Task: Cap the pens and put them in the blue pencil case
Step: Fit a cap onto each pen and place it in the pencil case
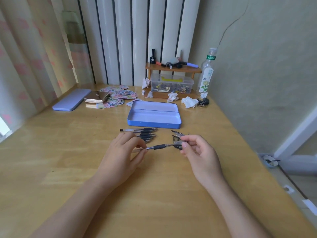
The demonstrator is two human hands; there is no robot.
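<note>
The blue pencil case (154,123) lies open and empty at mid-table, lid tilted back. Just in front of it, several uncapped black pens (144,133) lie in a row, tips pointing right. A few loose caps (177,133) lie to their right. My left hand (122,155) grips the barrel of one pen (158,146), held level above the table. My right hand (197,150) pinches a clear cap (177,143) at that pen's tip; how far the cap sits on the tip is hard to tell.
A closed lilac tin (72,99), a metal box (97,97) and scattered stickers (120,96) lie at the back left. A small wooden shelf (173,68), a clear plastic box (171,85), crumpled tissues (189,102) and a bottle (206,73) stand at the back right.
</note>
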